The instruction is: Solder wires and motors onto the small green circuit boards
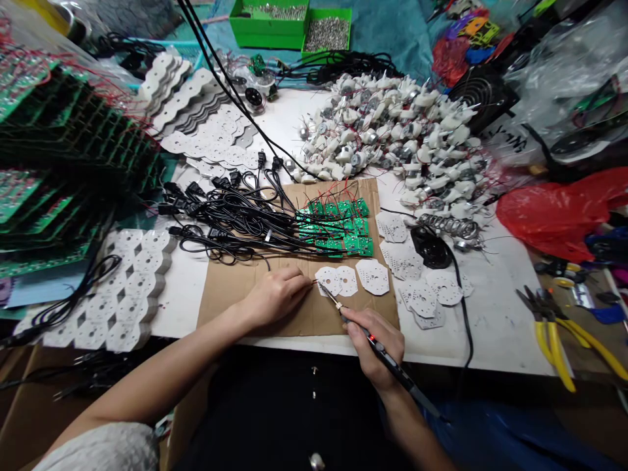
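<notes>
Paired white board (pixel 328 288): one, lying flat on the front part of the cardboard sheet (pixel 299 324), which probably guards the tabletop (pixel 510 333) from heat.

Left hand (pixel 275 294): over the sheet, fingers drawn together, seemingly pinching a thin wire (pixel 314 282) at the board's left edge, presumably to steady it.

Right hand (pixel 380 327): at the sheet's front right, closed pen-fashion around a soldering iron (pixel 395 366), likely for fine control; tip at the board's left end.

Single white board (pixel 373 277): one, on the sheet, right of the pair.

Green circuit boards (pixel 338 229): rows at the sheet's back right, apparently grouped within reach, black cables (pixel 245 209) trailing left.

Loose white boards (pixel 417 297): several, right of the sheet.

White motor units (pixel 383 131): heaped behind the sheet and to its right.

Pliers (pixel 552 327): yellow-handled, far right of the sheet.
</notes>
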Motion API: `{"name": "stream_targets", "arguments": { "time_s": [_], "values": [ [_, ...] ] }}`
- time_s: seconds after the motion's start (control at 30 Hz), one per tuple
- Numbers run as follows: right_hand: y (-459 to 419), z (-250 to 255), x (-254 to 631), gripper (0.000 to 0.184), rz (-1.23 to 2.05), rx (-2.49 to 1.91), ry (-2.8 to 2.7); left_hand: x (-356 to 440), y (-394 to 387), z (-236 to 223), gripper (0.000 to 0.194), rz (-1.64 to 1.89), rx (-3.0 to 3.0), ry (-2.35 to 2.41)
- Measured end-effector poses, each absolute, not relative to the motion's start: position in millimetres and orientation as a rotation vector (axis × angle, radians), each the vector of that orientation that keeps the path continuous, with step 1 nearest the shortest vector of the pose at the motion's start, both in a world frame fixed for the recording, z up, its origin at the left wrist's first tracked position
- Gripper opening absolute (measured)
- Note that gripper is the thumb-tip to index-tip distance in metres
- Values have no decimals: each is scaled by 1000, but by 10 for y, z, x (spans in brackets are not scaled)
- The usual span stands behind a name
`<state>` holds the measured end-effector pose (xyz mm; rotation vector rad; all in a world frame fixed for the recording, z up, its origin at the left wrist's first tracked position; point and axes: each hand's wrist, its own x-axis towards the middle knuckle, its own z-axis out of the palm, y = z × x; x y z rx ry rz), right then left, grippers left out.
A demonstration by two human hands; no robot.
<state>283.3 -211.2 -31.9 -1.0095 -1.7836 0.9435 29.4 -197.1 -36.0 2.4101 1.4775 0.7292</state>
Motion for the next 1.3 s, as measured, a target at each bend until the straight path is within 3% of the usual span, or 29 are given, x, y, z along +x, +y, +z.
{"name": "stream_targets", "arguments": {
  "time_s": [1.3],
  "values": [
    [-2099, -332, 2816, 27, 972, -993, -1770, 274, -1981, -381, 22, 644, 2385, 1481]
  ]
}}
